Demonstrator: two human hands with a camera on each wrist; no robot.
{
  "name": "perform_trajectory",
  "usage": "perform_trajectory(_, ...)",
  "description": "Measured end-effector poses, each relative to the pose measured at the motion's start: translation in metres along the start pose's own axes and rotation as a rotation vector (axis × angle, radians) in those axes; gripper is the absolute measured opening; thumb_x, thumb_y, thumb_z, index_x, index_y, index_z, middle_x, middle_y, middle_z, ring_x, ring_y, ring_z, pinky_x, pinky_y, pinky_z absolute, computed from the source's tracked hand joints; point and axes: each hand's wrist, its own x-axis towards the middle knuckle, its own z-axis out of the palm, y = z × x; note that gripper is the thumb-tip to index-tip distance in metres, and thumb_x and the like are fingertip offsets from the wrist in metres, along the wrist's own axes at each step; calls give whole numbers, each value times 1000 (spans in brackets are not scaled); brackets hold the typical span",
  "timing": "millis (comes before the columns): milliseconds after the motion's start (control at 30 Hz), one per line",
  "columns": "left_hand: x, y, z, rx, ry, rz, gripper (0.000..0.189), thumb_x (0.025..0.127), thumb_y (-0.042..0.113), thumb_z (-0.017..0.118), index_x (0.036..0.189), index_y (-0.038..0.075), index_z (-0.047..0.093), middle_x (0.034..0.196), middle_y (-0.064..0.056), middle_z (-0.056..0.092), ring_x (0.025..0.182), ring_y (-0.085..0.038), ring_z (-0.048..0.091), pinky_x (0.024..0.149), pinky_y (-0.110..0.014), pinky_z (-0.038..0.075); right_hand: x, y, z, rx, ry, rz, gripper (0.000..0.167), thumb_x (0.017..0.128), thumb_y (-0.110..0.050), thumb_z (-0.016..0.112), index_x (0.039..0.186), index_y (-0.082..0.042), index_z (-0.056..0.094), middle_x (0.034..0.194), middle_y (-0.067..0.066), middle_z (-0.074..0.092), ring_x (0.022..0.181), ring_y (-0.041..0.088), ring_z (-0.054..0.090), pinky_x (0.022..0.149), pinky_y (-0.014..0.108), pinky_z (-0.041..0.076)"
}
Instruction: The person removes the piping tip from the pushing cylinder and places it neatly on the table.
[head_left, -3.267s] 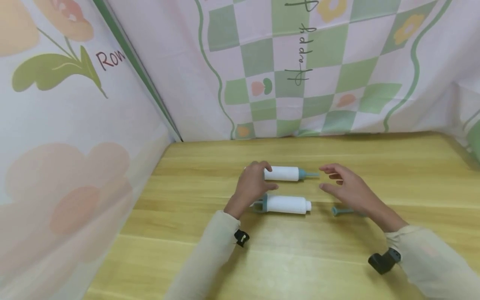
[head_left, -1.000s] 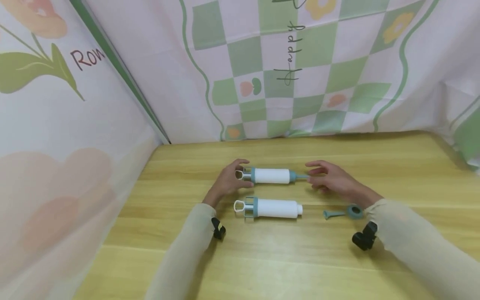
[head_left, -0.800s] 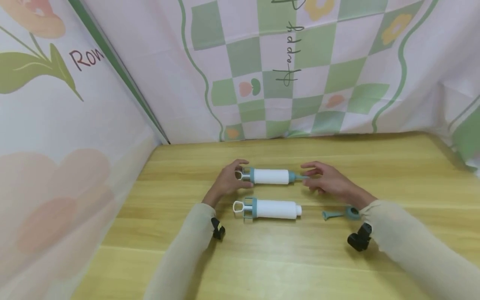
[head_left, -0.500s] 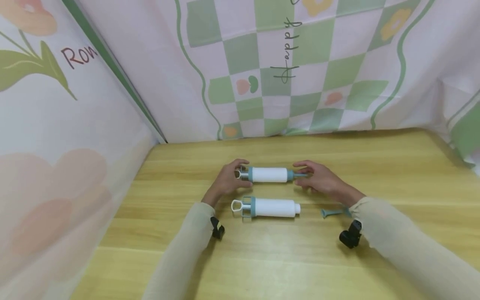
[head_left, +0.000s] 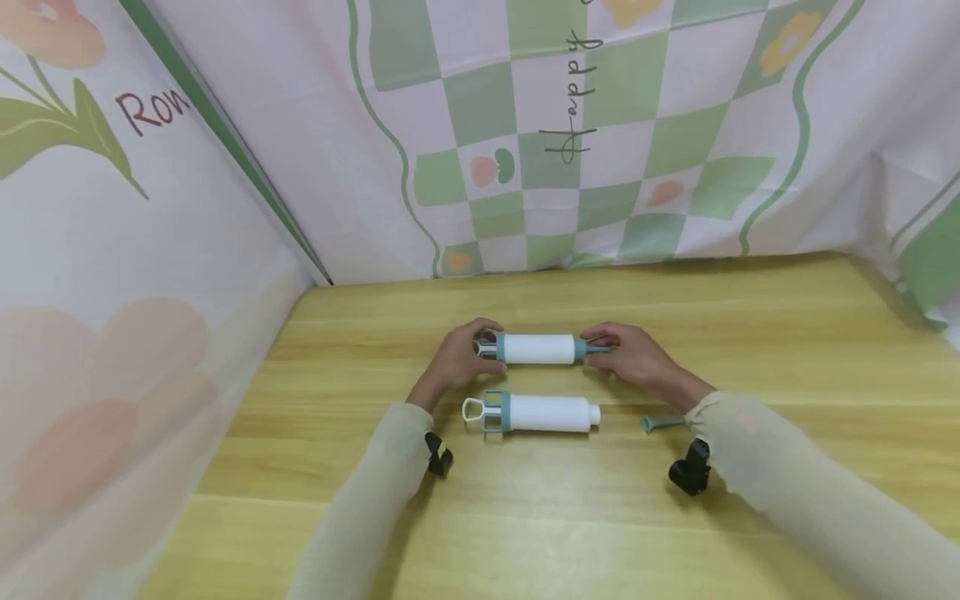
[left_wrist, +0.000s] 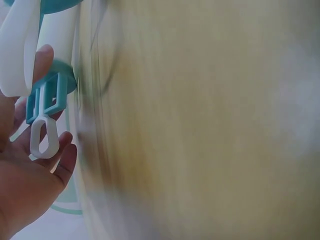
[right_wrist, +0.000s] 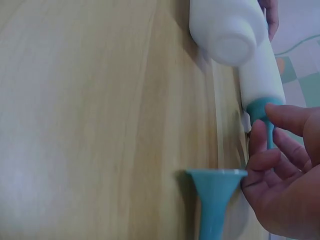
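Printed cloth (head_left: 551,158) with green checks hangs behind a wood-grained counter (head_left: 540,525), whose bare front keeps both arms unobstructed. Between the two hands is the far cylinder (head_left: 538,349), white and lying level, either on the counter or barely above it; I cannot tell which. At its handle end the left hand (head_left: 453,358) curves thumb and fingers round the teal frame (left_wrist: 56,95), probably to stop the body sliding or turning. How firmly it grips does not show. Opposite, the right hand (head_left: 633,358) pinches the teal tip (right_wrist: 261,103) close to the body, perhaps because the thin stem (head_left: 598,349) beyond offers little purchase. Holding the ends leaves the white middle uncovered.

Nearer the person, the near cylinder (head_left: 550,414) lies parallel and untouched, its white neck (right_wrist: 231,46) bare. Off that end, well apart, the flared teal piece (right_wrist: 215,195) points its wide mouth towards the neck, a line-up that looks deliberate; the right sleeve (head_left: 787,458) and wrist hide its rest in the head view.
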Motion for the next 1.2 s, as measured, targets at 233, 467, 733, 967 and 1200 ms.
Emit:
perform_trajectory(233, -1, 3, 0, -8, 12, -13, 60, 77, 13, 88, 130, 12, 60, 120, -5, 64, 106, -22, 58, 94, -39, 48, 3, -2, 4, 9, 37, 52, 45, 96, -10, 64, 138, 4, 53, 128, 24, 59, 95, 27, 64, 76, 34, 54)
perform_trajectory(467, -4, 5, -3, -13, 6, -18, 59, 76, 11, 88, 129, 11, 60, 119, -6, 64, 108, -23, 59, 97, -40, 47, 5, -2, 6, -3, 42, 59, 44, 96, -9, 65, 137, 4, 54, 126, 23, 60, 95, 27, 65, 77, 34, 54)
perform_trajectory(733, -7, 6, -5, -10, 12, -2, 58, 77, 11, 88, 129, 13, 60, 120, -6, 64, 111, -26, 58, 96, -42, 48, 2, -8, 6, 8, 43, 48, 42, 96, -9, 65, 135, 4, 55, 125, 23, 60, 98, 29, 65, 78, 35, 55)
perform_trajectory(967, -14, 9, -9, -28, 37, 20, 56, 77, 13, 88, 127, 15, 62, 118, -4, 64, 88, -23, 57, 75, -36, 51, -4, -16, 4, 6, 53, 18, 42, 96, -10, 67, 134, 4, 56, 125, 23, 62, 102, 30, 63, 81, 37, 55)
perform_trajectory(1200, -20, 11, -13, -85, 97, 88, 54, 76, 11, 88, 124, 14, 64, 115, -2, 66, 104, -19, 58, 87, -37, 49, -11, -25, 2, 15, 52, -8, 44, 97, -15, 68, 136, 2, 56, 128, 23, 60, 105, 33, 62, 80, 37, 54)
